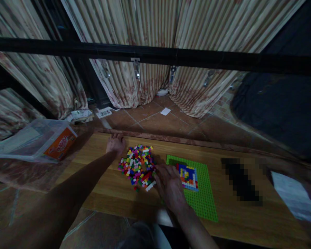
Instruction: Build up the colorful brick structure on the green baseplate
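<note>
L hand [115, 143] lay curled by bricks [138, 163]; R hand [169, 181] bent at their edge; too dim to tell if either pinched; wrist bump could've shifted board [203, 204].

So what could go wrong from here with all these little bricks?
Two possible risks. The right hand is at the side of the loose brick pile, so a sideways sweep could scatter pieces, perhaps over the near edge of the wooden table. The hand also overlaps the green baseplate in this view; contact is unclear, but it might nudge the plate or knock the brick pattern on it.
</note>
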Action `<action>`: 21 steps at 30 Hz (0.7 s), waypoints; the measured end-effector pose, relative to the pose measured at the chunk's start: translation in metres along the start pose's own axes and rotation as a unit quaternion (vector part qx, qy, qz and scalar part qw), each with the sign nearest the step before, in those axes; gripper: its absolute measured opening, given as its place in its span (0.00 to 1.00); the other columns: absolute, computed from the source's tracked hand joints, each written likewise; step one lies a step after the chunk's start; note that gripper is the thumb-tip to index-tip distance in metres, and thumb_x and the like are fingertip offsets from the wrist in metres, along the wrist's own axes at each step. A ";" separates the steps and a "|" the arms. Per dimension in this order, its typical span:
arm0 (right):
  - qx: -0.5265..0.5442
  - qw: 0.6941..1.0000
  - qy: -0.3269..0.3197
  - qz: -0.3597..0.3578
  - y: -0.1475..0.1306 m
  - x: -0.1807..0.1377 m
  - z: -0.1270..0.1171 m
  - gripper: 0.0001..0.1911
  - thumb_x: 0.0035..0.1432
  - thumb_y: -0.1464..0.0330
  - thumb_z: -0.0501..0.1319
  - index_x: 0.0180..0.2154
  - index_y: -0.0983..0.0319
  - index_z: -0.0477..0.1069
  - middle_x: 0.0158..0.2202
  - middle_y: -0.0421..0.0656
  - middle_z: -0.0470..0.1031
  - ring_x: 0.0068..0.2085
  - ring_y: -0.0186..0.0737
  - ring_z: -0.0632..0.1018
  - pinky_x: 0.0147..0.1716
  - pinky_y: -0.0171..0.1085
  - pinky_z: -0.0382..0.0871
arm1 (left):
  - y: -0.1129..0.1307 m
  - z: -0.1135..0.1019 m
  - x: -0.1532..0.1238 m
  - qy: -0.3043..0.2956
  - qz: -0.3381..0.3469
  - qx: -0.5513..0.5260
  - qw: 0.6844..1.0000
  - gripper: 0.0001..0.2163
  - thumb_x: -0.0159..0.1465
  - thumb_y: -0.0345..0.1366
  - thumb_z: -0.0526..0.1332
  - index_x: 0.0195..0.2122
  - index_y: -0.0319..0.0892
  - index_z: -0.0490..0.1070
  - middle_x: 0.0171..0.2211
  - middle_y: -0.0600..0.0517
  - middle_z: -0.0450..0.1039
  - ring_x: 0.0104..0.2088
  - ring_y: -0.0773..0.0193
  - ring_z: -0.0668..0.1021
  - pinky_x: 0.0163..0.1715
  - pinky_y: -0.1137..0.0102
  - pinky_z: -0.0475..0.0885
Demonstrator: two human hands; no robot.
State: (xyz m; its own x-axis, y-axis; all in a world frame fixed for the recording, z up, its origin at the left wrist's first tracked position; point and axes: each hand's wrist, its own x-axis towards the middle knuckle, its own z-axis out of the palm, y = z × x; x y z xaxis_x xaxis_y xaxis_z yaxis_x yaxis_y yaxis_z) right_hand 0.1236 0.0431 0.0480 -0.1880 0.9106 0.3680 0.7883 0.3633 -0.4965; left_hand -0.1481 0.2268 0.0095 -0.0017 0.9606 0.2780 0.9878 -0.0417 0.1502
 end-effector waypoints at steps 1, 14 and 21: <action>-0.007 1.000 -0.007 -0.001 -0.003 0.000 0.007 0.14 0.65 0.70 0.55 0.49 0.62 0.73 0.45 0.49 0.76 0.46 0.47 0.74 0.47 0.46 0.69 | 0.000 0.001 0.000 0.003 0.001 0.006 1.000 0.16 0.65 0.35 0.49 0.47 0.39 0.72 0.48 0.42 0.74 0.53 0.51 0.72 0.57 0.58 0.63; 0.206 0.971 0.087 0.086 -0.002 -0.018 -0.011 0.13 0.66 0.67 0.55 0.46 0.56 0.77 0.39 0.45 0.77 0.39 0.39 0.78 0.36 0.37 0.74 | -0.001 0.001 -0.001 0.003 -0.001 0.014 1.000 0.16 0.65 0.37 0.50 0.48 0.40 0.71 0.49 0.42 0.74 0.52 0.48 0.72 0.54 0.57 0.65; 0.227 0.934 0.157 0.229 0.046 -0.025 -0.049 0.14 0.61 0.60 0.60 0.44 0.58 0.77 0.43 0.46 0.77 0.42 0.43 0.78 0.37 0.40 0.75 | -0.002 0.004 0.000 0.012 -0.004 -0.007 1.000 0.15 0.64 0.36 0.50 0.46 0.40 0.72 0.49 0.42 0.74 0.53 0.48 0.70 0.55 0.56 0.64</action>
State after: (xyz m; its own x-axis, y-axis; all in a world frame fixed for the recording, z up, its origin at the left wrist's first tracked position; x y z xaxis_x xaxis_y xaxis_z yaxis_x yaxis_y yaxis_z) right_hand 0.1935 0.0270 0.0547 0.3450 0.9143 0.2121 0.4011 0.0607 -0.9140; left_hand -0.1495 0.2281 0.0059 -0.0128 0.9541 0.2992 0.9854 -0.0389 0.1661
